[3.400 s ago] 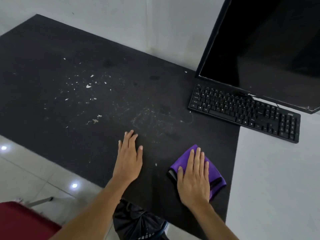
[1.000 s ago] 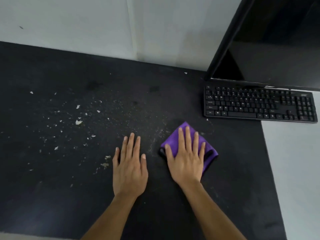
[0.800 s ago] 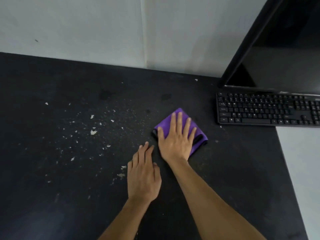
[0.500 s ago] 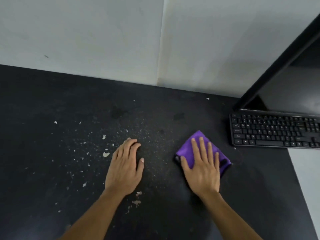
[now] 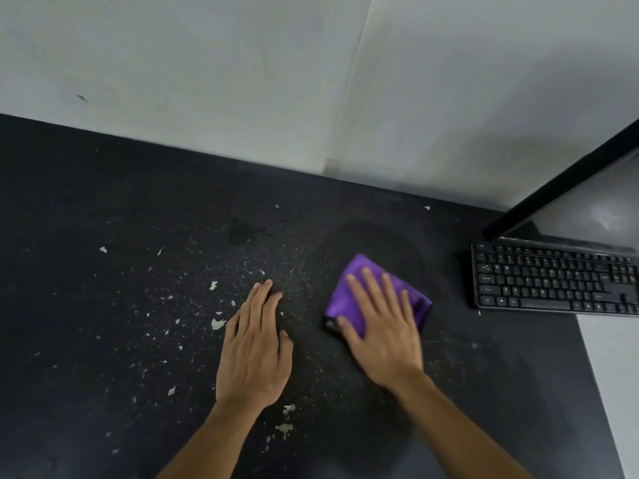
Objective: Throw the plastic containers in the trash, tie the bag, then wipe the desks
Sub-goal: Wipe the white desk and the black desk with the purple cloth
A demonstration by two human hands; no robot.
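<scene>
Right hand [image 5: 380, 337] flat, fingers straight, pressing purple cloth [image 5: 349, 288] onto black desk [image 5: 103, 340]. Left hand [image 5: 254, 350] flat on desk just beside cloth, holding nothing, among pale flakes [image 5: 217, 323].

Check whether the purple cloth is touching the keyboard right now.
Apart. The head view shows a strip of bare black desk between the purple cloth, under the flat right hand, and the keyboard's left edge.

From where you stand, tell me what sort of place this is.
Probably an office or computer room: a black desk against a wall, with a keyboard and a monitor on the right.
</scene>
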